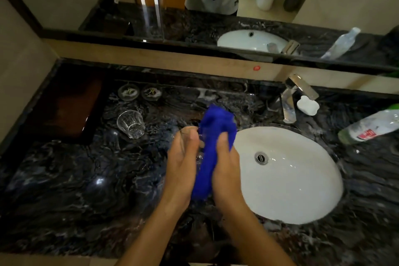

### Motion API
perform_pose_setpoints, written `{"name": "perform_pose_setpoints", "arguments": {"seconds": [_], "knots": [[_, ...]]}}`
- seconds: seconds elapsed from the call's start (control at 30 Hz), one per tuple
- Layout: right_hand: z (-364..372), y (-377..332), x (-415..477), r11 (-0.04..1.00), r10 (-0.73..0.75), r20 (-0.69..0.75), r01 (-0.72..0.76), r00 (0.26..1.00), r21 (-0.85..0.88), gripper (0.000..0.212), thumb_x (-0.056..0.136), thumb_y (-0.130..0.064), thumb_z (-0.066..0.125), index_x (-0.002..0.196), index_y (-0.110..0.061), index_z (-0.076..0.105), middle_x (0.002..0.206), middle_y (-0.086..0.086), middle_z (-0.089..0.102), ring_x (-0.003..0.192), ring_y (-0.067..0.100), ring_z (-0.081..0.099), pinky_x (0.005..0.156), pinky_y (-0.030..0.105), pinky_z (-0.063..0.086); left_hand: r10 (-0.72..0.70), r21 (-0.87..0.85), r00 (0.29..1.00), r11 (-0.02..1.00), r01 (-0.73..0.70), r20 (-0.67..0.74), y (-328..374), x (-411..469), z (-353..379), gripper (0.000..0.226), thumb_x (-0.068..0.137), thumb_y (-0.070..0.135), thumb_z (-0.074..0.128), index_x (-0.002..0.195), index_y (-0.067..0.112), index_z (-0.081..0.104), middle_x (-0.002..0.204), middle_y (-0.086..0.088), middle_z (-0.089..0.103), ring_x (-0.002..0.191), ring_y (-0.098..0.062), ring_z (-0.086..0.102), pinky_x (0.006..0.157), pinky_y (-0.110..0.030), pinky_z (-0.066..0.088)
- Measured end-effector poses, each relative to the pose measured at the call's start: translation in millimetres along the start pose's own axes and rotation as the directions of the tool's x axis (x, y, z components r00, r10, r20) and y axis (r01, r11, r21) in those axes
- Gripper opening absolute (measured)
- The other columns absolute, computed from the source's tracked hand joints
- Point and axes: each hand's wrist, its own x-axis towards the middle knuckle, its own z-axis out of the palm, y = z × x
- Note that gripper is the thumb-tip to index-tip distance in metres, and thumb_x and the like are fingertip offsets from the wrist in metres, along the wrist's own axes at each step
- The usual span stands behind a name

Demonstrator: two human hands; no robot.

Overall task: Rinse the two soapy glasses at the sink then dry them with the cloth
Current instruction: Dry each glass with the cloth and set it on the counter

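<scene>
My left hand (183, 157) holds a clear glass (197, 149) above the dark marble counter, just left of the white sink (302, 179); most of the glass is hidden by my palm and the cloth. My right hand (226, 157) grips a blue cloth (213, 136) and presses it against that glass. The cloth bunches above the glass and hangs down between my hands. A second clear glass (131, 123) stands upright on the counter to the left, apart from both hands.
A chrome tap (293, 97) and a white soap dish (307, 105) sit behind the sink. A plastic bottle (371, 126) lies at the right. Two small round dishes (140, 92) and a dark tray (67, 110) are at the back left. A mirror runs along the wall.
</scene>
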Motion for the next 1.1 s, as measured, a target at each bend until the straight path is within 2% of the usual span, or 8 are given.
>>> {"name": "perform_pose_setpoints", "arguments": {"seconds": [0.1, 0.27, 0.47, 0.6, 0.8, 0.93, 1.0, 1.1], "knots": [[-4.5, -4.8, 9.2, 0.990, 0.138, 0.041, -0.138, 0.990, 0.000, 0.044, 0.104, -0.058, 0.039, 0.089, -0.041, 0.077, 0.090, 0.003, 0.078, 0.086, 0.030, 0.072, 0.080, 0.053, 0.058, 0.025, 0.002, 0.999, 1.000, -0.025, -0.039, -1.3, 0.0, 8.7, 0.057, 0.085, 0.066, 0.044, 0.110, 0.019, 0.064, 0.092, 0.008, 0.075, 0.083, -0.009, 0.072, 0.069, -0.030, 0.060], [-16.3, 19.1, 1.1, 0.846, -0.380, 0.291, 0.457, 0.878, -0.276, 0.055, 0.104, -0.042, 0.042, 0.158, -0.033, 0.031, 0.168, -0.012, 0.025, 0.155, 0.009, 0.023, 0.122, 0.037, 0.031, -0.180, -0.171, 0.983, 0.970, 0.171, -0.036, -7.6, 15.3, 15.6, 0.090, 0.072, 0.089, 0.058, 0.130, 0.021, 0.068, 0.126, -0.009, 0.072, 0.119, -0.026, 0.068, 0.107, -0.047, 0.049], [-41.1, -6.8, 29.1, 0.991, 0.122, 0.092, -0.115, 0.988, -0.074, 0.048, 0.103, -0.056, 0.045, 0.103, -0.016, 0.071, 0.085, 0.011, 0.075, 0.076, 0.024, 0.072, 0.069, 0.038, 0.059, -0.152, -0.093, 0.988, 0.984, 0.152, 0.009, -14.3, 5.0, 27.5, 0.079, 0.073, 0.076, 0.056, 0.126, 0.017, 0.062, 0.110, -0.015, 0.074, 0.087, -0.021, 0.075, 0.070, -0.035, 0.061], [-63.2, -29.6, 50.5, 0.982, -0.040, 0.149, 0.066, 0.988, -0.177, 0.031, 0.105, -0.041, 0.050, 0.087, -0.024, 0.069, 0.077, 0.002, 0.067, 0.067, 0.005, 0.061, 0.064, 0.022, 0.048, -0.103, -0.090, 0.986, 0.989, 0.116, 0.129, -18.2, 2.8, 24.6, 0.063, 0.074, 0.033, 0.091, 0.127, 0.029, 0.056, 0.112, -0.011, 0.073, 0.087, -0.019, 0.074, 0.065, -0.030, 0.058], [-92.1, -70.0, 55.0, 0.771, -0.366, 0.393, 0.511, 0.844, -0.380, 0.017, 0.103, -0.038, 0.056, 0.103, -0.026, 0.068, 0.084, -0.007, 0.069, 0.074, 0.011, 0.065, 0.067, 0.025, 0.052, 0.109, 0.322, 0.988, 0.936, -0.141, 0.113, -22.8, 8.2, 16.3, 0.075, 0.058, 0.030, 0.099, 0.121, 0.044, 0.060, 0.109, 0.005, 0.069, 0.101, -0.011, 0.069, 0.085, -0.036, 0.059], [-84.5, -73.1, 40.9, 0.341, -0.133, 0.732, 0.725, 0.668, -0.599, 0.042, 0.096, -0.059, 0.043, 0.106, -0.026, 0.067, 0.098, -0.010, 0.070, 0.095, 0.007, 0.063, 0.119, 0.029, 0.028, 0.175, 0.249, 0.983, 0.951, -0.183, 0.053, -28.7, 9.2, 15.5, 0.063, 0.056, 0.034, 0.090, 0.110, 0.054, 0.064, 0.108, 0.006, 0.076, 0.098, -0.017, 0.073, 0.085, -0.041, 0.059], [-80.0, -71.8, 34.4, 0.258, 0.012, 0.775, 0.747, 0.632, -0.613, 0.054, 0.094, -0.070, 0.036, 0.111, -0.026, 0.063, 0.113, -0.010, 0.067, 0.112, 0.008, 0.058, 0.127, 0.038, 0.009, 0.232, 0.280, 0.972, 0.931, -0.232, 0.034, -31.6, 7.4, 11.2, 0.051, 0.065, 0.036, 0.080, 0.112, 0.050, 0.064, 0.108, 0.005, 0.074, 0.101, -0.023, 0.071, 0.090, -0.051, 0.058], [-79.7, -72.2, 28.7, 0.210, 0.114, 0.816, 0.789, 0.567, -0.578, 0.052, 0.097, -0.066, 0.046, 0.122, -0.023, 0.062, 0.143, -0.005, 0.056, 0.132, 0.009, 0.044, 0.121, 0.032, 0.021, 0.414, 0.465, 0.907, 0.791, -0.398, 0.073, -33.4, 2.9, 2.8, 0.047, 0.073, 0.039, 0.074, 0.119, 0.040, 0.062, 0.121, 0.015, 0.065, 0.115, -0.012, 0.063, 0.100, -0.037, 0.052]]}}
